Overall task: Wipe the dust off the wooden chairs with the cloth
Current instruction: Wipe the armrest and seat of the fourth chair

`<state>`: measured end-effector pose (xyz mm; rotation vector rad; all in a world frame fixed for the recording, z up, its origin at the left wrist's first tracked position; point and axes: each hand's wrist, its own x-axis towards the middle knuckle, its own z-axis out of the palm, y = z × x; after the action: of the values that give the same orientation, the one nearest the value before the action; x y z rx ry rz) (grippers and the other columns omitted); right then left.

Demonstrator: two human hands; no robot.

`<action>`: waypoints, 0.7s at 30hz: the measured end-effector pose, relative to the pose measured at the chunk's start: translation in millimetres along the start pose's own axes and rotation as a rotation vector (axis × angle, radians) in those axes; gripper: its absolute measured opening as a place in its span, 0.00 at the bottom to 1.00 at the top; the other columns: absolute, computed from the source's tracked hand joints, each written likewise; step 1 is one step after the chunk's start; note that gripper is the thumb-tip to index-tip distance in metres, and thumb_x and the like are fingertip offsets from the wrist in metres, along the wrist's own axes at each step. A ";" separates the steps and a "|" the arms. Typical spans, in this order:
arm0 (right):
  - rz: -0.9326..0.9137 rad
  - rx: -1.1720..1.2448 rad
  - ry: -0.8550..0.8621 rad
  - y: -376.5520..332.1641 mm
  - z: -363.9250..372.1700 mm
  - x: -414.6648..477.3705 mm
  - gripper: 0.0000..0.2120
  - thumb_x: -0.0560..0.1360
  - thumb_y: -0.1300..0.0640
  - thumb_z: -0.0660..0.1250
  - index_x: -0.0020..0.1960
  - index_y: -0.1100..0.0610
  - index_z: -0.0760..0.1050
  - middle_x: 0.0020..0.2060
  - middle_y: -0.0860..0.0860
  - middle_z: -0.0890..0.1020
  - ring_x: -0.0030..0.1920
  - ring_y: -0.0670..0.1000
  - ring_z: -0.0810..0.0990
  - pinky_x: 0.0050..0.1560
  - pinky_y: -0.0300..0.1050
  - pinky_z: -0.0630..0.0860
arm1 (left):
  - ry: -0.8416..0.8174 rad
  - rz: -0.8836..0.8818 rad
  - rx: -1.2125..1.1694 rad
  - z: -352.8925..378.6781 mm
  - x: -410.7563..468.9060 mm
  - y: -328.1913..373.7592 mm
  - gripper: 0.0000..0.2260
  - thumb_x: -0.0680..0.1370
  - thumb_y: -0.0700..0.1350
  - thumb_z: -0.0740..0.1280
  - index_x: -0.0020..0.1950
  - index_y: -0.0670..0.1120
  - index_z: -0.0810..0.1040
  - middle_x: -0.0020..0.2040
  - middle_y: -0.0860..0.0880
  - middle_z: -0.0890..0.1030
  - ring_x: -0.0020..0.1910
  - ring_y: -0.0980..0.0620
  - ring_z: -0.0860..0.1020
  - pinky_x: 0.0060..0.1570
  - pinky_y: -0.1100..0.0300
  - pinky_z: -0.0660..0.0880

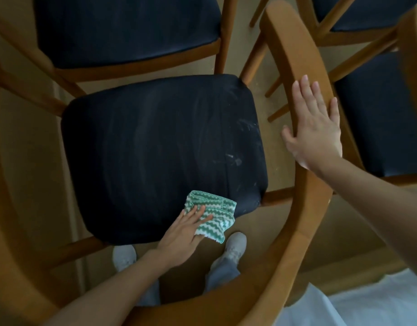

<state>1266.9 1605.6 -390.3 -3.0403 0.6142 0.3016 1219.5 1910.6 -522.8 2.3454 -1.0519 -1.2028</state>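
Observation:
A wooden chair with a curved back rail [294, 74] and a dark padded seat [160, 151] fills the middle of the view. Dust streaks show on the seat's right side. A green and white zigzag cloth [212, 215] lies on the seat's near edge. My left hand [181, 234] presses flat on the cloth with straight fingers. My right hand [313, 128] rests flat on the curved back rail, fingers straight and the thumb on the rail's inner side.
A second chair with a dark seat [123, 27] stands just beyond, and a third chair [381, 109] stands to the right. My shoes [235, 248] are on the tan floor under the seat's near edge. White fabric [377, 304] lies at the bottom right.

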 end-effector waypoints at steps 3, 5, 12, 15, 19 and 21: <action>0.001 0.007 0.007 -0.9 -0.5 -0.5 0.35 0.79 0.52 0.57 0.77 0.53 0.39 0.77 0.50 0.41 0.76 0.49 0.38 0.73 0.53 0.36 | -0.040 0.055 0.030 -2.6 -2.5 2.2 0.29 0.71 0.62 0.35 0.73 0.60 0.43 0.72 0.59 0.39 0.71 0.63 0.37 0.67 0.66 0.31; 0.005 0.004 0.003 -0.9 -1.3 -0.9 0.35 0.79 0.52 0.57 0.77 0.53 0.39 0.77 0.50 0.41 0.76 0.49 0.38 0.74 0.53 0.37 | -0.090 0.091 0.056 -4.1 -3.8 4.3 0.30 0.73 0.62 0.36 0.75 0.58 0.47 0.71 0.61 0.41 0.71 0.64 0.40 0.69 0.66 0.34; 0.005 -0.002 -0.014 -2.6 -4.2 -2.1 0.35 0.79 0.51 0.56 0.77 0.53 0.38 0.77 0.50 0.40 0.76 0.49 0.37 0.74 0.54 0.36 | -0.202 -0.181 -0.373 -18.6 -9.3 9.1 0.17 0.82 0.54 0.55 0.37 0.47 0.70 0.35 0.53 0.74 0.37 0.56 0.73 0.41 0.58 0.68; 0.010 -0.002 -0.018 -2.5 -4.4 -0.8 0.35 0.79 0.49 0.55 0.77 0.52 0.38 0.76 0.49 0.39 0.75 0.49 0.36 0.73 0.53 0.35 | -0.086 -0.228 -0.750 -51.5 -2.6 12.8 0.15 0.82 0.48 0.56 0.36 0.51 0.73 0.27 0.60 0.77 0.30 0.64 0.74 0.35 0.66 0.69; 0.006 0.009 -0.018 -1.7 -4.3 0.7 0.35 0.79 0.48 0.55 0.77 0.52 0.38 0.76 0.48 0.38 0.73 0.47 0.34 0.72 0.52 0.34 | 0.334 -0.239 -0.953 -124.7 57.9 10.1 0.09 0.82 0.43 0.57 0.46 0.46 0.76 0.32 0.57 0.81 0.32 0.66 0.78 0.40 0.67 0.74; 0.006 0.021 -0.026 -1.0 -5.3 1.0 0.34 0.79 0.48 0.54 0.77 0.52 0.37 0.74 0.47 0.37 0.72 0.46 0.33 0.72 0.52 0.33 | 0.477 -0.165 -0.861 -168.8 102.2 9.0 0.08 0.82 0.45 0.57 0.49 0.47 0.75 0.40 0.53 0.80 0.39 0.59 0.79 0.47 0.57 0.74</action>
<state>1269.2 1605.8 -385.4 -3.0104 0.6208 0.3321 1388.4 1820.2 -474.5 1.8683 -0.1183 -0.8251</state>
